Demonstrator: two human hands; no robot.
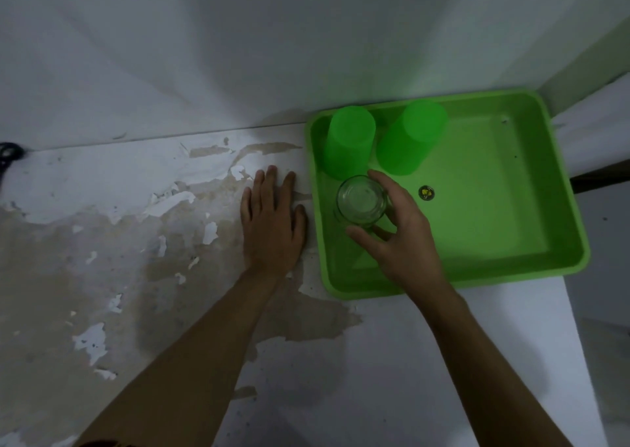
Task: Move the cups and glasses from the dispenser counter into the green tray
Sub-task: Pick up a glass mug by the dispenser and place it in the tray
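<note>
The right hand (395,232) curls its thumb and fingers around a clear glass (362,201) at the near-left part of the green tray (566,242); whether the glass already rests on the tray floor or hangs just above it cannot be told from the head view; the left hand (272,221) lies flat and empty, fingers spread, on the worn white counter (136,242) just beside the tray's left wall. 2 green plastic cups stand mouth-down in the tray's far-left corner, the left cup (349,140) beside the right cup (412,136), both just behind the glass; a small round sticker (426,192) marks the tray floor to the right of the hand. With 2 cups in and 1 glass arriving, the job looks well advanced; the glass has yet to be released; no other cup or glass shows on the visible stretch of peeling counter, and the dispenser itself is out of frame, so what remains cannot be judged.
</note>
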